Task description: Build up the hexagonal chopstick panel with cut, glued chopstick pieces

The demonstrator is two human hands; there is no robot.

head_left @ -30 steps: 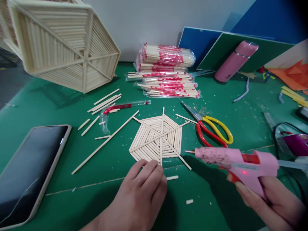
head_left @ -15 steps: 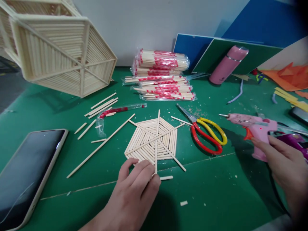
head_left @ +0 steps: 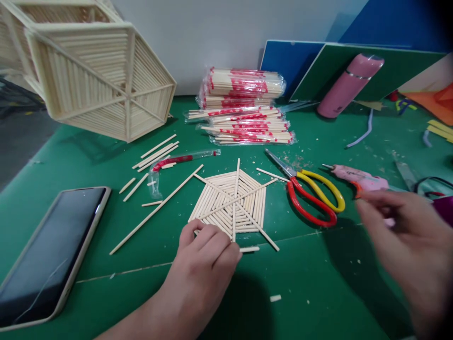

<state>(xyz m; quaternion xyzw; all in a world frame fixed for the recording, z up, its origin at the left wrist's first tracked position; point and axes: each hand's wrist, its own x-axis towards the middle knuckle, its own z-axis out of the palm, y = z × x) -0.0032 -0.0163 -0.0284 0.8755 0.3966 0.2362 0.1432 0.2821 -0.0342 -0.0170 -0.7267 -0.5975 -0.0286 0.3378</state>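
A flat hexagon of glued wooden sticks (head_left: 231, 203) lies on the green mat in the middle. My left hand (head_left: 203, 264) rests at its near edge, fingers curled and pressing a short stick against the hexagon's lower rim. My right hand (head_left: 399, 236) hovers at the right, blurred by motion, fingers loosely spread and holding nothing. The pink glue gun (head_left: 357, 177) lies on the mat just beyond it, nozzle pointing left. Red and yellow scissors (head_left: 311, 193) lie between the hexagon and the glue gun.
A phone (head_left: 46, 255) lies at the near left. A large hexagonal stick basket (head_left: 95, 80) sits at the far left. Packs of wrapped chopsticks (head_left: 244, 106) are stacked at the back. A pink flask (head_left: 348, 85) leans on boards. Loose sticks (head_left: 155, 151) lie scattered.
My right hand carried the glue gun away from the hexagon, set it down at the right and let go. My left hand stayed at the hexagon's near edge.
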